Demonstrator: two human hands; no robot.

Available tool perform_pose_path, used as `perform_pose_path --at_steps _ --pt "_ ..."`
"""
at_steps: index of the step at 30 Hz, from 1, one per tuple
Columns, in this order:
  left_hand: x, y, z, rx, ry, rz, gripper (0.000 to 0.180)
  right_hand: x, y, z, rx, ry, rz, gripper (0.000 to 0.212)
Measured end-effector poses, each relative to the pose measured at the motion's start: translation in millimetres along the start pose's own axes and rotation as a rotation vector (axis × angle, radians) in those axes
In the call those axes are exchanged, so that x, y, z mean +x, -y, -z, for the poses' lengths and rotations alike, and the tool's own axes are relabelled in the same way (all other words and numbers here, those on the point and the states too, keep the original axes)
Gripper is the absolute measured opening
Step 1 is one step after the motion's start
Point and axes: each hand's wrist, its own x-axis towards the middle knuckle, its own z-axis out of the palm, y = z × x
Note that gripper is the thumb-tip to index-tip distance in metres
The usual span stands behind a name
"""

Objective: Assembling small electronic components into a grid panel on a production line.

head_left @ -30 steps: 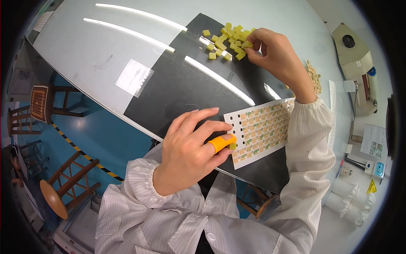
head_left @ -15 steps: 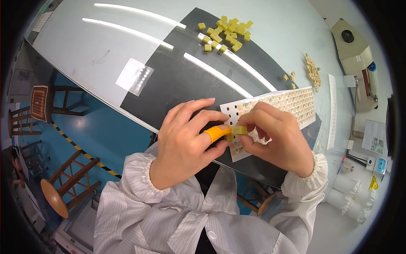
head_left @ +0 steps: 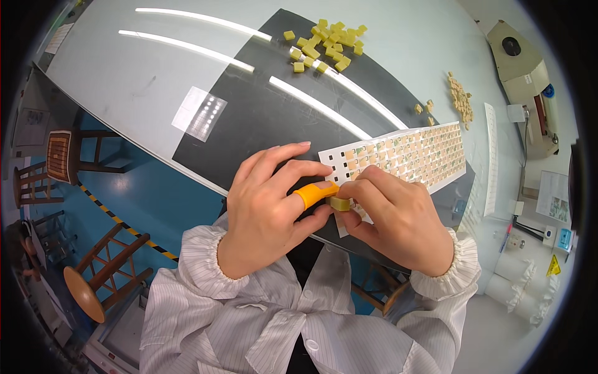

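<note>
**Both hands meet over a small yellow block at the near end of the perforated sheet**

While the left hand (head_left: 268,212) lies with its fingers curved over the near end of the white perforated sheet (head_left: 398,159), its thumb, capped with an orange finger cot (head_left: 314,193), presses against a small yellow block (head_left: 339,203). The right hand (head_left: 398,221) pinches that same block between thumb and forefinger, so the block sits caught between the two hands, just at the sheet's near left corner. The sheet lies on a black mat (head_left: 261,118) that covers part of the pale counter (head_left: 124,81); most of its square cells hold tan pieces, and the few columns nearest the hands show as dark openings.

Well beyond the hands, at the far edge of the mat, lies a loose pile of yellow blocks (head_left: 327,47). A smaller heap of tan pieces (head_left: 461,100) lies on the counter to the right, beside a narrow white strip (head_left: 490,159). A small translucent perforated card (head_left: 202,113) rests on the counter left of the mat. Wooden stools (head_left: 93,274) stand on the blue floor below.
</note>
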Motion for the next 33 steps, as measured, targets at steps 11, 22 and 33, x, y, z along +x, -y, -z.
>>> perform_pose_path --at_steps 11,22,33 --pt "2.8 -0.4 0.1 -0.002 0.013 -0.014 0.026 -0.7 0.4 5.8 -0.009 0.043 -0.026 0.028" --pt "0.2 0.1 1.5 -0.070 -0.035 -0.019 0.032 -29.5 -0.7 9.2 0.236 -0.090 -0.241 0.028" --pt "-0.2 0.4 3.0 -0.043 -0.018 -0.016 0.024 -31.3 7.5 -30.2 0.232 -0.242 -0.219 0.017"
